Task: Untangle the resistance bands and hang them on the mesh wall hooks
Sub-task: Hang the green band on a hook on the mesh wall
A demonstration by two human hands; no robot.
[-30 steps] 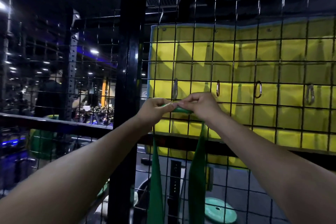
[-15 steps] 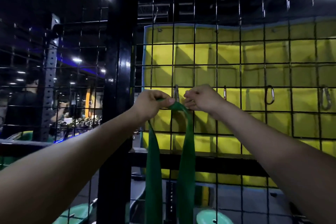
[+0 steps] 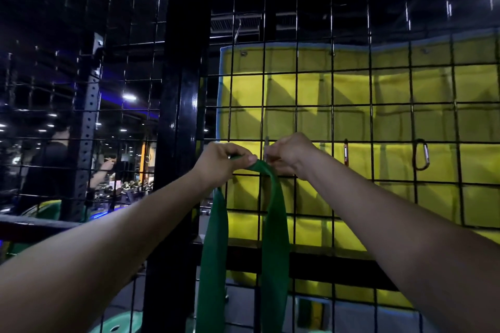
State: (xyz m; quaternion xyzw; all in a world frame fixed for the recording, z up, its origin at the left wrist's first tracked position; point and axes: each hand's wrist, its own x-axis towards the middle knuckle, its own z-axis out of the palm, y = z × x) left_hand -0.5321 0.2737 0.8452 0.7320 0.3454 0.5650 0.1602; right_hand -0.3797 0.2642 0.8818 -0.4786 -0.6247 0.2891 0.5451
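Note:
A green resistance band (image 3: 274, 238) hangs in two strands in front of the black mesh wall (image 3: 332, 121). My left hand (image 3: 221, 163) pinches the band's top fold. My right hand (image 3: 290, 157) curls its fingers around a silver carabiner hook (image 3: 266, 144) clipped to the mesh, right beside the fold. The hook's lower part is hidden by my fingers, so I cannot tell whether the band passes through it. Two more carabiners hang on the same mesh row to the right, an orange one (image 3: 345, 153) and a dark one (image 3: 420, 154).
A thick black steel post (image 3: 180, 127) stands just left of my hands. A yellow padded mat (image 3: 378, 89) hangs behind the mesh. A person (image 3: 56, 159) stands beyond the mesh at far left. Green weight plates (image 3: 116, 326) lie on the floor below.
Both hands have risen with the band's top fold to the leftmost carabiner. The fold, stretched flat between my hands before, now arches up, and my right hand has closed on the hook.

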